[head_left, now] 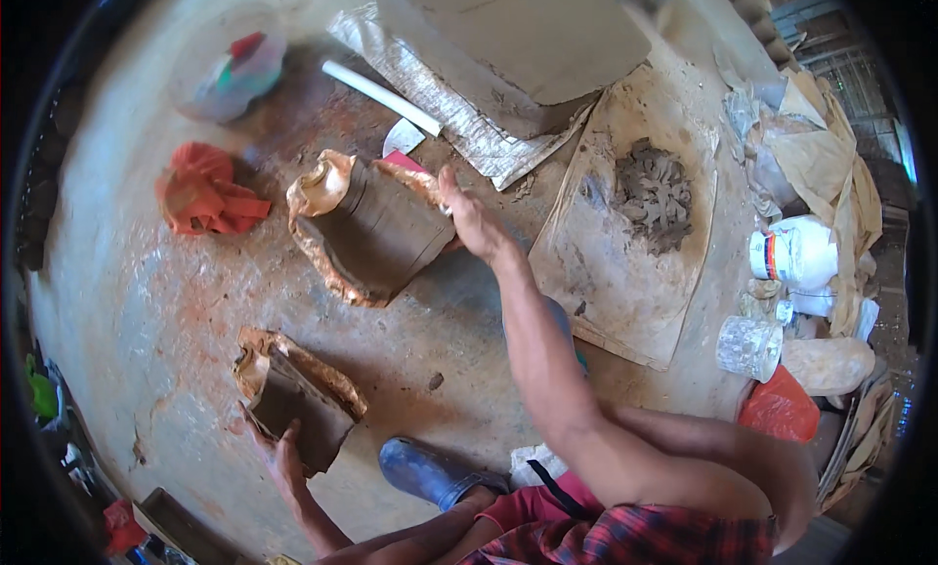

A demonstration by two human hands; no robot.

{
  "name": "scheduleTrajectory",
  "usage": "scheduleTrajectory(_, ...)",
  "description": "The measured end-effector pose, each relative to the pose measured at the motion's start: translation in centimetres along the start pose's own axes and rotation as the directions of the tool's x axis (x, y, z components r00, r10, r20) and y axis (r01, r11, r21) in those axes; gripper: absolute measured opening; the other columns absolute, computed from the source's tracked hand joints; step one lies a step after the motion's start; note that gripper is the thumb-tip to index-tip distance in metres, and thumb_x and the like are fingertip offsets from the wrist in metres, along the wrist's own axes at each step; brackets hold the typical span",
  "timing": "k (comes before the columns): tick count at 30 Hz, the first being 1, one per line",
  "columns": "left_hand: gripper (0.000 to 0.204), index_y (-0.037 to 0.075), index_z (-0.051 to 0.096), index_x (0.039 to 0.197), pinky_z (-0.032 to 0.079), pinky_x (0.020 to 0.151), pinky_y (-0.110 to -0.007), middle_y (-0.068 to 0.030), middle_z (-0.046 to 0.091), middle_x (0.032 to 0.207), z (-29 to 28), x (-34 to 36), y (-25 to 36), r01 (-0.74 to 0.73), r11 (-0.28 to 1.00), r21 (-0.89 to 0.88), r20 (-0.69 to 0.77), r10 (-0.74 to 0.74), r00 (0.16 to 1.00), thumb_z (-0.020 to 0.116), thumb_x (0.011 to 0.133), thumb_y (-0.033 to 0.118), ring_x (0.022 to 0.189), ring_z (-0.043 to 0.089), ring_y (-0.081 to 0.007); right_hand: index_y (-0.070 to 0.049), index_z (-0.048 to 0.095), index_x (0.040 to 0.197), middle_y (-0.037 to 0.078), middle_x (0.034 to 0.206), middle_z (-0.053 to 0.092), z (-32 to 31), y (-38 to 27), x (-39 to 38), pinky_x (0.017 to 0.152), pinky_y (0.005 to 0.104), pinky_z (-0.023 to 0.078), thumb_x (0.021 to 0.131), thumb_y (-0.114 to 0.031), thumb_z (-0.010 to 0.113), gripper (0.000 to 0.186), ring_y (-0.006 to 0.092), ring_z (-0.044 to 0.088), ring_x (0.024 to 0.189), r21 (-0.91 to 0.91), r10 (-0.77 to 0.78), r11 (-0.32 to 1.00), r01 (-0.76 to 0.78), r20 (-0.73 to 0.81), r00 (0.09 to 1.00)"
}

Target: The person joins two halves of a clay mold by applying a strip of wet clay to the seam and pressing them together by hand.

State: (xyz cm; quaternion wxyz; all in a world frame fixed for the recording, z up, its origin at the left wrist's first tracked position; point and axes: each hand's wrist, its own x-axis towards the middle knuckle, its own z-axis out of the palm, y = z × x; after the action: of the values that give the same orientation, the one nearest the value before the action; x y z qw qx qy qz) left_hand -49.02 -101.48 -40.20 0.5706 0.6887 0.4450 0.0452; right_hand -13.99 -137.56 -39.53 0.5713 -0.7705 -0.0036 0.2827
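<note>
My left hand [283, 455] holds a small grey clay block [305, 414] by its near left corner, the thumb on top and the fingers along the side. Crinkled brown wrapping lines this block's far and right edges. Farther off, my right hand [475, 220] grips the right side of a larger grey clay block [386, 231], thumb over the far right corner. Similar brown wrapping stands up along its left and far edges. Some fingers of my right hand are hidden behind that block. The two blocks are apart from each other.
A big grey clay mass [518, 38] rests on silvery sheeting [493, 155] at the back. Nearby lie a white tube [381, 98] and a crumpled orange-red bag [207, 189]. Clay scraps [653, 194] cover part of a board [625, 306]; a white bucket [747, 346] stands far right.
</note>
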Motion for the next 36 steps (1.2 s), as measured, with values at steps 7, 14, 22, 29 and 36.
scheduleTrajectory(7,0.107,0.012,0.021,0.17,0.04,0.119,-0.041,-0.0177,0.045,0.161,1.3,-0.7,1.8,0.025,0.989,0.143,-0.034,-0.02,0.999,0.074,0.08,-0.008,0.139,0.052,-0.031,-0.002,0.073,0.093,0.018,0.085,0.074,7.9,0.0,-0.4,0.076,0.0459,0.056,0.105,-0.077,0.023,0.091,0.0343,0.071,0.081,-0.09,-0.299,0.954,0.285,-0.243,0.923)
scheduleTrajectory(14,0.106,0.009,0.023,0.169,0.045,0.116,-0.04,-0.0181,0.051,0.155,1.6,-1.1,1.8,0.05,0.997,0.06,-0.044,-0.047,0.998,0.074,0.078,-0.008,0.136,0.055,-0.0299,0.0,0.069,0.09,0.015,0.07,0.065,5.4,-0.9,4.8,0.069,0.0455,0.05,0.11,-0.059,0.045,0.067,0.0277,0.065,0.069,-0.191,-0.329,0.939,0.285,-0.265,0.907)
scheduleTrajectory(22,0.093,0.004,0.04,0.161,0.051,0.109,-0.039,-0.0156,0.064,0.139,1.4,-0.7,0.1,-0.028,0.996,-0.083,-0.028,0.026,0.999,0.076,0.076,-0.004,0.126,0.064,-0.0275,-0.002,0.071,0.108,0.024,0.112,0.069,2.5,0.1,10.1,0.098,0.0506,0.053,0.084,-0.021,0.084,0.033,0.0421,0.067,0.112,-0.832,-0.506,0.46,0.311,0.042,0.862)
scheduleTrajectory(29,0.1,0.004,0.035,0.163,0.051,0.109,-0.043,-0.0226,0.065,0.142,3.8,-3.6,3.4,0.007,0.997,0.08,-0.161,0.005,0.987,0.086,0.078,0.015,0.127,0.066,-0.0351,-0.005,0.074,0.125,0.013,0.109,0.075,-1.9,-5.6,3.7,0.09,0.0393,0.058,0.09,-0.004,0.074,0.035,0.0243,0.073,0.108,-0.632,-0.532,0.723,0.278,-0.253,0.808)
scheduleTrajectory(36,0.084,0.004,0.031,0.165,0.044,0.116,-0.038,-0.0209,0.052,0.156,4.3,-4.0,2.0,-0.053,0.973,-0.226,-0.175,0.013,0.985,0.077,0.096,0.016,0.143,0.052,-0.0263,-0.002,0.078,0.119,0.013,0.123,0.072,12.3,-11.0,-7.7,0.098,0.0352,0.056,0.085,0.011,0.056,0.043,0.0217,0.067,0.118,0.081,-0.685,0.728,0.681,0.025,0.729)
